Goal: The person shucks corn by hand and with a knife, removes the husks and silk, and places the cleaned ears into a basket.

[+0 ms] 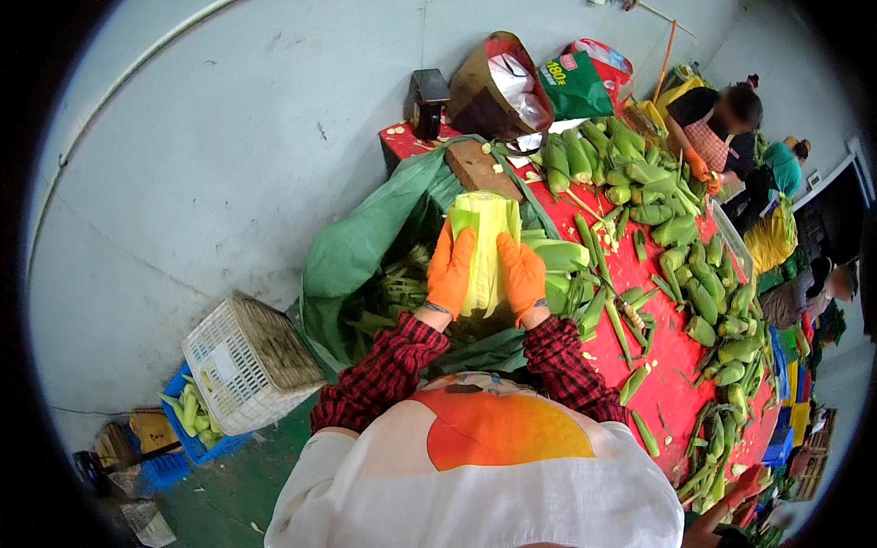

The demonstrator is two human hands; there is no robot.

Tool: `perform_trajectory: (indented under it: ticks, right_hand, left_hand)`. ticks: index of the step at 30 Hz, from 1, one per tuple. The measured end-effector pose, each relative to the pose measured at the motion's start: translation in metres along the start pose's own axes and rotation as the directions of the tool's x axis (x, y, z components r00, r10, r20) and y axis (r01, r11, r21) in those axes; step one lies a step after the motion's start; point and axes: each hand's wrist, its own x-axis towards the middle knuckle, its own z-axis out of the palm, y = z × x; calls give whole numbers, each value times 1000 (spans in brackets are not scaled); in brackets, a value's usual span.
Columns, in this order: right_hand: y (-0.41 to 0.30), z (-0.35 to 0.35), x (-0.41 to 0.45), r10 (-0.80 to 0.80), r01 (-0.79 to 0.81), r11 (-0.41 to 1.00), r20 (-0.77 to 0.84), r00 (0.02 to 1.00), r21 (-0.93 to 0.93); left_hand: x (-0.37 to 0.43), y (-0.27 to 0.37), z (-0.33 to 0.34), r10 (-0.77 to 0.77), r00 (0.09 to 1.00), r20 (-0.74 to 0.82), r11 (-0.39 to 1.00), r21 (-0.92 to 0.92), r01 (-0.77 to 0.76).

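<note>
Both hands wear orange gloves. Between them, upright, is a pale yellow-green ear of corn in its inner husk (485,253), its cut end turned away from me. My left hand (451,267) grips its left side and my right hand (522,274) its right side. Beneath lies an open green plastic sack (356,253) with husk scraps inside. A brown wooden block or brick (482,168) rests at the sack's far edge. Beside my right hand are green husk leaves (563,257), partly hidden by it.
Many corn ears in husk (706,294) are heaped on a red-covered table (616,380) at right. Bags (575,85) stand at its far end. A white crate (240,366) and a blue crate (205,449) are at left. Co-workers (719,130) are along the table's far right.
</note>
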Motion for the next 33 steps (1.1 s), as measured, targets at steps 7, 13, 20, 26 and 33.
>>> perform_trajectory:
  ticks: [7, 13, 20, 26, 33]
  right_hand:
    - [19, -8, 5, -80, 57, 978, -112, 990, -203]
    - [23, -11, 13, 6, 10, 994, -145, 989, 112]
    - [3, -8, 13, 33, -28, 999, -153, 988, 36]
    - [-26, -7, 8, -41, 39, 999, -209, 977, -11]
    - [-35, -4, 4, 14, -2, 998, -215, 977, 57]
  left_hand:
    - [2, -10, -6, -44, 999, -8, 999, 3, 44]
    - [1, -8, -6, -49, 999, -17, 999, -23, 49]
    - [-5, 7, -1, -87, 985, 150, 994, -54, 96]
    - [7, -9, -15, -71, 991, 111, 995, -69, 79]
    - [11, -26, -31, -213, 957, 197, 825, -489, 285]
